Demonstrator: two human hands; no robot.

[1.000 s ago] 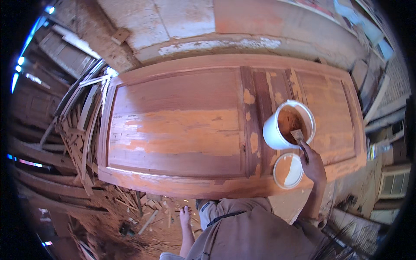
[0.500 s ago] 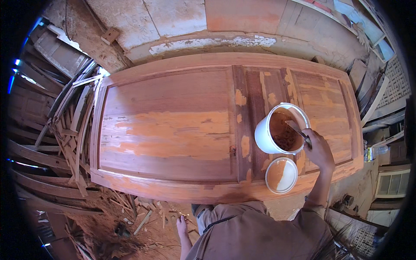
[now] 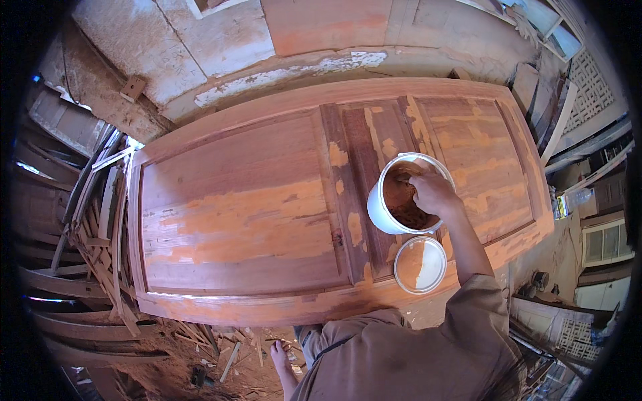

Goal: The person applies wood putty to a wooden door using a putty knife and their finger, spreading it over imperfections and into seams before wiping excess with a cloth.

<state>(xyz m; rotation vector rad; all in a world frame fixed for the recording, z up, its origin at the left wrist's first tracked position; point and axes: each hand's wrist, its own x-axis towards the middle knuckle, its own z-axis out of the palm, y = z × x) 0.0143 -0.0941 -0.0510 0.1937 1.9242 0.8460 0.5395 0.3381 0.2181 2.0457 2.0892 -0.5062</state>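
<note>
My right hand (image 3: 431, 190) reaches into a white plastic bucket (image 3: 378, 207) of orange-brown wood filler (image 3: 399, 195). Its fingers are closed round a putty knife, whose blade is now hidden by the hand and bucket. The bucket stands on a large panelled wooden door (image 3: 234, 144) lying flat, with orange filler smeared across its panels and rails. Near the door's front edge, a round lid (image 3: 420, 264) carries filler on its left half. My left hand (image 3: 281, 349) hangs low by my side, off the door, its fingers loosely bent and apart; nothing shows in it.
Stacked timber strips and offcuts (image 3: 100, 234) crowd the left side. Wood scraps and sawdust (image 3: 180, 354) cover the floor below the door. Boards (image 3: 234, 40) lean along the far side. Loose planks (image 3: 562, 123) and a framed window (image 3: 607, 239) stand at the right.
My right hand has moved from the bucket's right rim down into it, taking the putty knife along. The whole view has shifted and turned slightly. My left hand stays low.
</note>
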